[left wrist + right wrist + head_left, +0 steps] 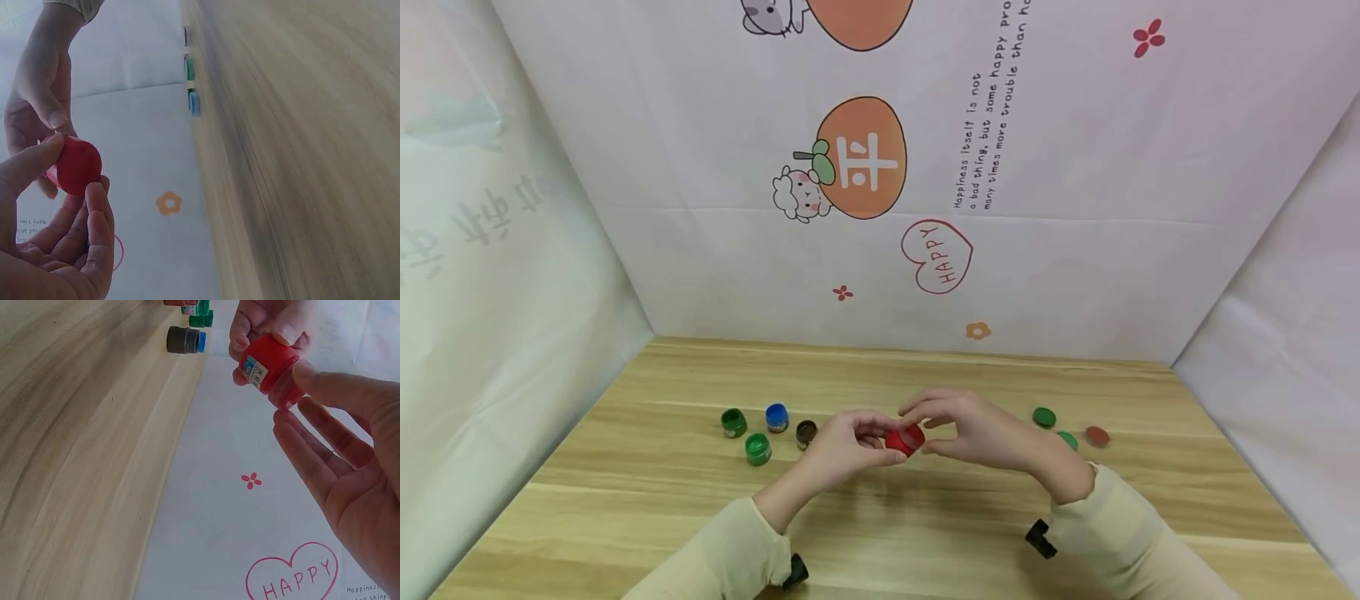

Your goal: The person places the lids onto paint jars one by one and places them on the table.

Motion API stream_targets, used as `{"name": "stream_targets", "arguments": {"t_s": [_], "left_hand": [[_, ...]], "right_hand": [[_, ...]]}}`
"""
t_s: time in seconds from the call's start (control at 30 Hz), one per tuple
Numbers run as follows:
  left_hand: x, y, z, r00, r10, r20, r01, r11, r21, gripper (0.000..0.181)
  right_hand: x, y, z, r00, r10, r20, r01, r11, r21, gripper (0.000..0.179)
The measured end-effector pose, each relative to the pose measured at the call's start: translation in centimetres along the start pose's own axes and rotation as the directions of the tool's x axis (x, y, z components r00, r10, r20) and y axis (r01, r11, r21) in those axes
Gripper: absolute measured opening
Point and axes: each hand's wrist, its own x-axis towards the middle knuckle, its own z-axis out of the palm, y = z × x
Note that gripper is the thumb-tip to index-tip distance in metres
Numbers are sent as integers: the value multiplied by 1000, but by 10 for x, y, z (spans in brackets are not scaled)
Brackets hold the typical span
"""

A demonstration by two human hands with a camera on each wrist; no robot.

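Observation:
Above the table, a small red paint jar (904, 440) is held tilted between both hands. My left hand (844, 450) grips its body, with the thumb on one side and fingers on the other. My right hand (973, 429) is at the jar's other end, thumb and fingertips around the rim. In the right wrist view a printed label shows on the jar (265, 365), and the right thumb presses its translucent red end. From the left wrist view, the jar's rounded red base (80, 165) faces the camera.
Left of the hands stand a dark green jar (733, 422), a bright green jar (757, 449), a blue jar (777, 417) and a brown jar (806, 433). To the right lie a dark green lid (1044, 417), a lighter green lid (1067, 440) and a reddish-brown lid (1097, 437). A printed white sheet (1075, 275) rises behind the table.

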Motion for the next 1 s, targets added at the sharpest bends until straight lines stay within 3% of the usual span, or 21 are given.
{"name": "stream_targets", "arguments": {"t_s": [0.27,0.7,1.0], "left_hand": [[2,-3,2,1000,12,1,-12,1000,8,36],[2,-5,3,1000,7,-15,-7,1000,21,36],[3,-4,7,1000,25,-18,-25,999,25,35]], "right_hand": [[0,0,2,999,42,21,-44,996,78,29],[3,-2,8,989,147,-17,-147,989,-10,25],[4,-1,17,965,258,-38,-260,964,-60,32]]}}
